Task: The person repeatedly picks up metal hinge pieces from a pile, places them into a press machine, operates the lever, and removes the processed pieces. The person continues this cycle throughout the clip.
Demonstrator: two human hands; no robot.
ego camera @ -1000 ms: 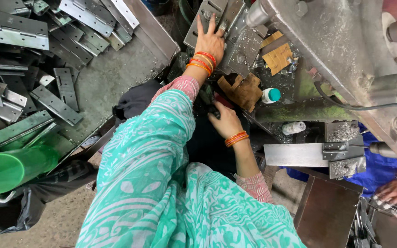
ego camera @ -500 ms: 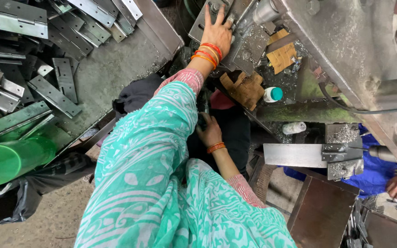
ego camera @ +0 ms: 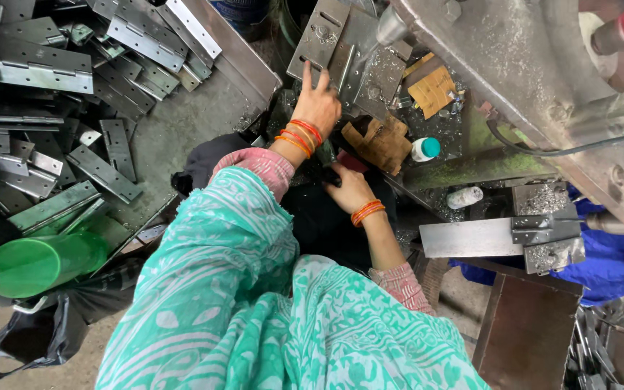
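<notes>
Shifted lower since the earlier frame, the right hand (ego camera: pixel 348 189) curls on a dark part, fingers hidden; the left hand (ego camera: pixel 318 105), fingers spread, steadies the hinge plate (ego camera: pixel 323 32); pressing it flat seems wise.

small white bottle (ego camera: pixel 425 149) with teal cap, black bag (ego camera: pixel 30 338)

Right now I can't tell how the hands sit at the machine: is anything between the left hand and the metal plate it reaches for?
Nothing visible. The left hand already lies on the metal plate, fingers spread on its lower edge. The right hand is lower, on a dark thing I cannot make out.
</notes>
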